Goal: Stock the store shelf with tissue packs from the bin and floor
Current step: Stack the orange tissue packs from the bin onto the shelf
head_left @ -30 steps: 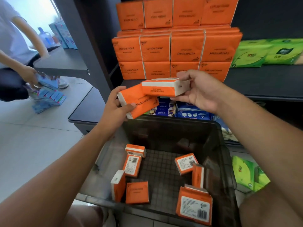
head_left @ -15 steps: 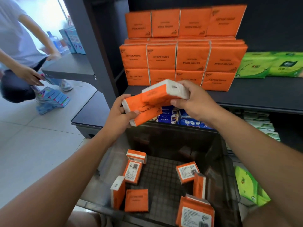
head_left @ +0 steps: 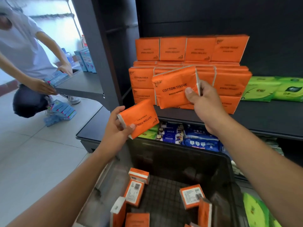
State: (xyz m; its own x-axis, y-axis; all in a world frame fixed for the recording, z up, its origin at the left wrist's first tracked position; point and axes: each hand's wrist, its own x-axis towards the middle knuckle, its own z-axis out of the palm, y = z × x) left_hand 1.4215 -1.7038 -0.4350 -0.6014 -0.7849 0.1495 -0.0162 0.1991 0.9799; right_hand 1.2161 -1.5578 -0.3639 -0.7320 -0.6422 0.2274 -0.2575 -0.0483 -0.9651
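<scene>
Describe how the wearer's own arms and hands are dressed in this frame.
Both are bare. The left hand and right hand have no gloves and no visible rings. The left forearm and right forearm show no sleeve, watch or band up to the frame edge.

One orange pack (head_left: 175,89) is held high, pinched at its right edge by the right hand (head_left: 205,102), "COTTON TISSUE" facing out and slightly tilted, just in front of the orange stack (head_left: 229,82) on the shelf (head_left: 262,115). Lower left, the left hand (head_left: 116,126) grips a second orange pack (head_left: 139,118), lettering upside down. Beneath both hands sits the dark bin (head_left: 180,154), loose packs (head_left: 191,195) scattered inside, some on edge.
</scene>
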